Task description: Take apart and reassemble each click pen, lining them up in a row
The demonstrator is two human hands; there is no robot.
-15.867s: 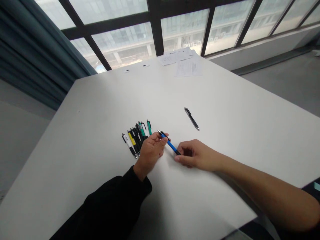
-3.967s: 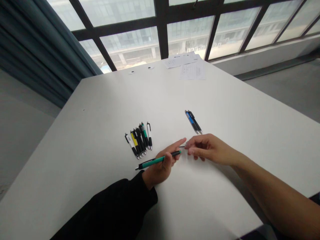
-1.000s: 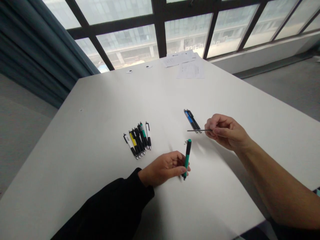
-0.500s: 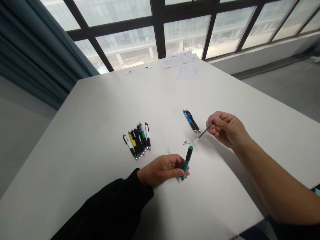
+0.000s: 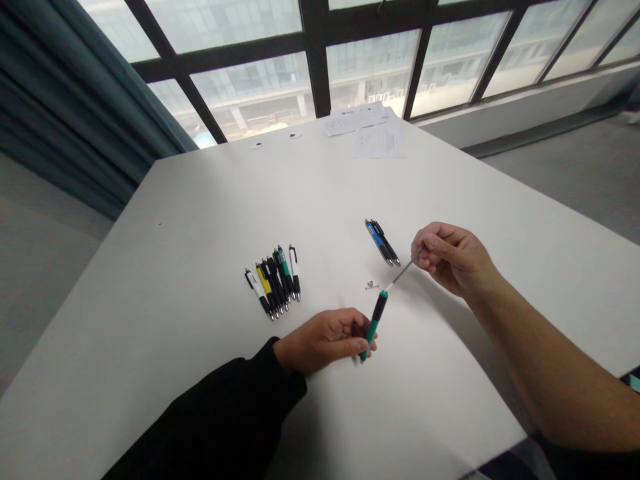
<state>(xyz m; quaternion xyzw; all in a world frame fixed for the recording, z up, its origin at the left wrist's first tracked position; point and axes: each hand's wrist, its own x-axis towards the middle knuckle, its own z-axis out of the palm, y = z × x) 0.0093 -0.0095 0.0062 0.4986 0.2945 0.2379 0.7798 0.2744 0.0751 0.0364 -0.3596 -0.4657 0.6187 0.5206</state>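
Note:
My left hand (image 5: pixel 330 340) is closed on a green and black pen barrel (image 5: pixel 375 323), which leans up and to the right. Pinched in my right hand (image 5: pixel 447 257) is a thin ink refill (image 5: pixel 404 271), its pale tip at the barrel's open upper end. Small metal pen parts (image 5: pixel 371 285) lie on the white table just left of that tip. Beyond them rest two pens, a blue one (image 5: pixel 379 243) and a black one (image 5: pixel 386 243), side by side.
Several pens (image 5: pixel 273 280), white, yellow, black and green, lie in a row left of centre on the white table (image 5: pixel 200 220). Papers (image 5: pixel 380 141) lie at the far edge by the window. A blue curtain (image 5: pixel 75 100) hangs at left.
The refill's tip has moved down to meet the top of the green barrel. The barrel leans slightly more to the right at its upper end.

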